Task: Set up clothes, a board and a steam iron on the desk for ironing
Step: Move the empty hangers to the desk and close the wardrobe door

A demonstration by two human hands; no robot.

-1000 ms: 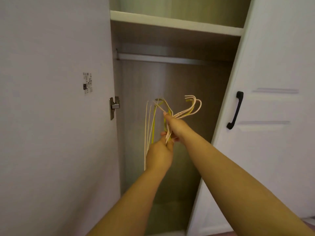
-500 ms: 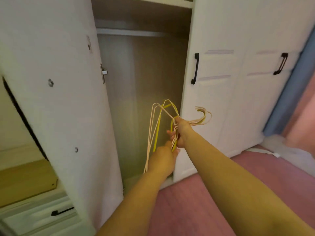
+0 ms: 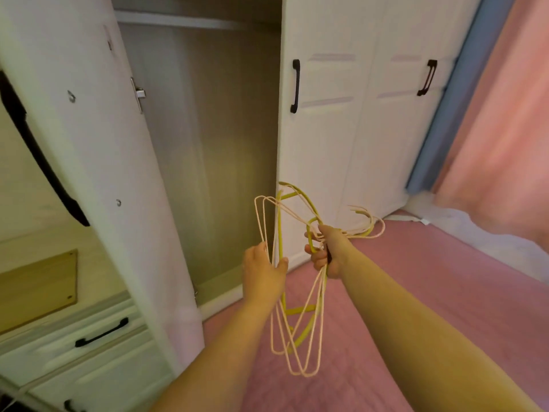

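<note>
Wire hangers (image 3: 292, 292), cream and yellow, now sit lower at frame centre, clear of the open wardrobe (image 3: 208, 129). Right hand (image 3: 328, 251) grips their necks, left hand (image 3: 263, 270) holds the frames; no clothes collected yet.

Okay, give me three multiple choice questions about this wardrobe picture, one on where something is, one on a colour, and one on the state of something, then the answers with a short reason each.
1. Where is the bunch of hangers?
A. On the wardrobe rail
B. Held in both hands in front of the wardrobe
C. Lying on the floor

2. What colour is the thick hanger among the thin pale ones?
A. Yellow-green
B. Black
C. Blue

3. What state is the left wardrobe door in?
A. Closed
B. Swung open
C. Taken off

Answers:
1 B: the right hand grips the hanger necks and the left hand holds the frames.
2 A: its thicker bars are yellow-green.
3 B: the wardrobe interior shows beside it.
</note>
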